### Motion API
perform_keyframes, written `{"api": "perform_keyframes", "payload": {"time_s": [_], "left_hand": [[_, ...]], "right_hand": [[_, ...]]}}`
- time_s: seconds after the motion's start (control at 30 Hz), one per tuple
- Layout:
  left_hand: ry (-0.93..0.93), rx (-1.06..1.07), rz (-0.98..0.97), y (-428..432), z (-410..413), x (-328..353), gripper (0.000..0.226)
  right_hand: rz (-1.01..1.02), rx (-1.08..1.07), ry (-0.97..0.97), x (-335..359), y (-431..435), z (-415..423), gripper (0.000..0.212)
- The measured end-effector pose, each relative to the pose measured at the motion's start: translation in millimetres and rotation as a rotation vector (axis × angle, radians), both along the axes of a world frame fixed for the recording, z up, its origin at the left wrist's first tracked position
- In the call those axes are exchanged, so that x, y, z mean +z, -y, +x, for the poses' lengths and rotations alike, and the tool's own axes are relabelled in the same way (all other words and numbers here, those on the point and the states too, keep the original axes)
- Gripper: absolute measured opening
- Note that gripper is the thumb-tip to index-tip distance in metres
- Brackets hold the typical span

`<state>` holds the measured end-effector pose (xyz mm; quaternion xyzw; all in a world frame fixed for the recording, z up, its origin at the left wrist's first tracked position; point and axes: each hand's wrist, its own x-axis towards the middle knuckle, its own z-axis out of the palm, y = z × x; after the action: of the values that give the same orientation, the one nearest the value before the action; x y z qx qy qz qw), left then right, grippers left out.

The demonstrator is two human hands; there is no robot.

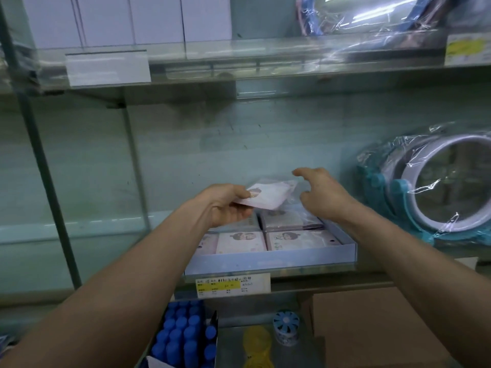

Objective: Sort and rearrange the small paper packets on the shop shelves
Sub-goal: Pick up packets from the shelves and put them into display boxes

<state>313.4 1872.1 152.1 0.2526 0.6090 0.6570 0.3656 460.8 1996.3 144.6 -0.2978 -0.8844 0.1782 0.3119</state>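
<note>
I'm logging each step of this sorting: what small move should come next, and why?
Probably the right hand should close on the free edge of the packet that the left hand holds above the tray: its fingers are spread just beside it, holding nothing.

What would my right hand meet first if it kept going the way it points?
Probably the packet pinched in the left hand: the right hand points left, toward its edge. Depth is unclear, so it might pass just over it.
</note>
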Motion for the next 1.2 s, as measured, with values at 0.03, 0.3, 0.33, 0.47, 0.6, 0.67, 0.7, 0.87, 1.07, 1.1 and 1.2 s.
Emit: {"api": "perform_keyframes", "payload": {"time_s": [0.03, 0.3, 0.33, 0.47, 0.6, 0.67, 0.7, 0.87, 1.07, 1.1, 1.2], "left_hand": [[0.013, 0.012, 0.005, -2, 0, 0, 0.017], [-0.197, 0.068, -0.15, -7, 0, -5, 0.012], [-0.294, 0.121, -0.168, -6, -3, -8, 0.012], [-0.844, 0.173, -0.321, -6, -11, -23, 0.012], [-1.042, 0.068, -0.498, -4, -16, -36, 0.023], [-1.122, 0.038, -0.581, -2, -15, -37, 0.028], [-1.159, 0.033, -0.619, -2, -14, -37, 0.032], [-1.319, 0.015, -0.691, -3, -12, -40, 0.032], [-1.357, -0.018, -0.744, -2, -9, -37, 0.03], [-1.387, -0.027, -0.75, 0, -9, -37, 0.032], [-1.497, -0.099, -0.764, 8, -7, -38, 0.039]], "right_hand": [[0.134, 0.025, 0.084, -2, 2, 4, 0.061], [0.558, 0.093, 0.226, -10, 9, 6, 0.022], [0.604, 0.061, 0.274, -10, 6, 3, 0.021], [0.655, 0.014, 0.435, -17, 5, -11, 0.022], [0.504, 0.025, 0.564, -20, 6, -20, 0.027], [0.384, 0.041, 0.62, -18, 7, -21, 0.027], [0.325, 0.043, 0.635, -16, 8, -21, 0.029], [0.292, 0.025, 0.625, -17, 9, -18, 0.024], [0.203, 0.037, 0.636, -15, 14, -19, 0.042], [0.162, 0.072, 0.623, -13, 19, -19, 0.053], [-0.025, 0.195, 0.635, -5, 30, -16, 0.073]]}}
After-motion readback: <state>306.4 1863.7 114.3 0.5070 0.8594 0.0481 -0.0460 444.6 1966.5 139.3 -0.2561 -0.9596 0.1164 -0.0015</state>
